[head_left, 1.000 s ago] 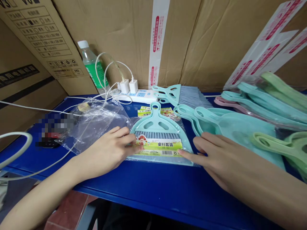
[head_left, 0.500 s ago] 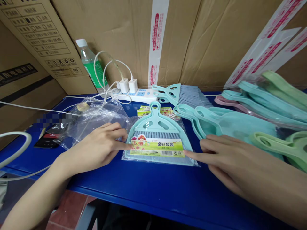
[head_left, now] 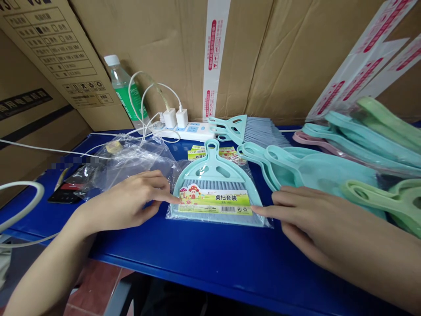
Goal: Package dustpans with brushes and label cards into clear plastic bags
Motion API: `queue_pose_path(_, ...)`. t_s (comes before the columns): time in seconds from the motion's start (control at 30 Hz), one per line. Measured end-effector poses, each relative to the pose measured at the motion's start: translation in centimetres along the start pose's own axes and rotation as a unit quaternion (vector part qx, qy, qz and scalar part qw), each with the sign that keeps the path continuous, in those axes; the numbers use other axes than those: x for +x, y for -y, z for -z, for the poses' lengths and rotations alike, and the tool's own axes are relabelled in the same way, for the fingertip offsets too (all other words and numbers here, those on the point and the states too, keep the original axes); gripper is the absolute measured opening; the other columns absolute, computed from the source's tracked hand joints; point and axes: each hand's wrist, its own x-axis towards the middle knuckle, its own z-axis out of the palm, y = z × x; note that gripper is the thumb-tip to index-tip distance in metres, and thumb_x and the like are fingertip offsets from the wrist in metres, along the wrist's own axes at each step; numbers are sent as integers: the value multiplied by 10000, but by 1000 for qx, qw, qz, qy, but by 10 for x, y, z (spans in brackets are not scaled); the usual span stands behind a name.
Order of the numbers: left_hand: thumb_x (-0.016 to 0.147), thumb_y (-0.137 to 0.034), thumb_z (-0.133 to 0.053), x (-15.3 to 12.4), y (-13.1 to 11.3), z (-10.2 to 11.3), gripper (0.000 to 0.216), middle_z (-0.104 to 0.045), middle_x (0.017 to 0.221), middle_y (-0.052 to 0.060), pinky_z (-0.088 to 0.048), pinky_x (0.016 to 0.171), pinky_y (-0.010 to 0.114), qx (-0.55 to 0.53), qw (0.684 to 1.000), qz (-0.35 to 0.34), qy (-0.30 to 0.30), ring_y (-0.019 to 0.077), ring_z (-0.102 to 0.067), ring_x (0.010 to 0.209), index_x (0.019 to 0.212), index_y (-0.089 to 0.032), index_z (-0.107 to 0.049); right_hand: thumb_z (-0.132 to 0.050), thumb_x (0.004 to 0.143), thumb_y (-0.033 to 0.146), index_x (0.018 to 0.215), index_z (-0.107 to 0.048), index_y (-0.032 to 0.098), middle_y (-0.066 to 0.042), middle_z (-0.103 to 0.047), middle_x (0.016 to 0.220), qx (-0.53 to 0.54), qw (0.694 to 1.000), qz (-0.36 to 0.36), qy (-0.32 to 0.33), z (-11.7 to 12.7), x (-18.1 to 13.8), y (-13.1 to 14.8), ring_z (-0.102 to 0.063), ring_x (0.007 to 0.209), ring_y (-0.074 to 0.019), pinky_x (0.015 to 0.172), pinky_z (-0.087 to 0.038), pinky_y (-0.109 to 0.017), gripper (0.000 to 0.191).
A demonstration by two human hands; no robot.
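Note:
A light-blue dustpan [head_left: 257, 186] lies flat on the blue table, handle pointing away from me, inside a clear plastic bag. A brush with grey-blue bristles [head_left: 210, 184] sits in it. Across the bristles is a printed card label [head_left: 200, 202] with mushroom pictures. My left hand [head_left: 140, 199] touches the label's left end with an outstretched index finger. From the other side, my right hand [head_left: 305, 215] puts its index fingertip on the label's right end. Neither hand holds anything; their other fingers are partly bent.
Several loose dustpans [head_left: 332, 169] lie at right, with bagged ones behind. Brushes [head_left: 259, 129] and more labels [head_left: 197, 151] are at the back. Crumpled clear bags [head_left: 131, 162], a phone-like black device [head_left: 64, 195], a bottle [head_left: 126, 94] and a power strip [head_left: 197, 129] stand or lie left and behind.
My left hand has shifted slightly, its bent fingers lower and closer together. My right index finger stays at the label's right end, and the dustpan set looks unmoved.

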Motion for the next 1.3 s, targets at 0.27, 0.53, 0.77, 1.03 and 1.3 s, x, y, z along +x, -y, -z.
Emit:
queue_pose_path(0.27,932,-84,-419,0,-2,-2,420,-602,782,17,-424,653,279,10,1000,-4,0,166,-541,775,1134,-296,-721,-425,800,37,851,-735,215,-70,-734,734,3,1000,15,-3,-1,2,5,-687,656,-231,553,-540,-365,361)
queue_pose_path(0.53,933,-135,-500,0,-2,-2,296,-573,778,12,-404,642,272,5,1000,-10,3,169,-521,767,1087,-258,-721,-423,936,124,740,-682,205,-47,-659,679,-9,1000,3,-15,-7,8,9,-636,652,-223,599,-479,-356,335)
queue_pose_path(0.77,984,-230,-494,0,-7,-3,222,-580,782,20,-419,654,284,24,999,-26,-14,179,-526,761,1011,-208,-713,-393,956,97,642,-593,208,-25,-596,631,-28,999,-3,-34,-12,15,13,-579,620,-189,607,-427,-316,388)
queue_pose_path(1.03,1010,-228,-422,10,-19,-23,348,-590,722,34,-433,636,319,126,983,-19,-132,192,-517,690,796,-161,-688,-343,1003,156,637,-585,198,-23,-562,597,-70,993,0,-95,-21,22,16,-532,595,-185,605,-416,-321,440)
queue_pose_path(1.3,995,-200,-420,13,-16,-28,290,-605,721,26,-430,609,297,153,977,-24,-145,176,-505,656,807,-162,-636,-390,975,120,673,-583,203,-19,-561,623,-61,994,-7,-89,-20,21,15,-528,618,-183,630,-393,-314,368)
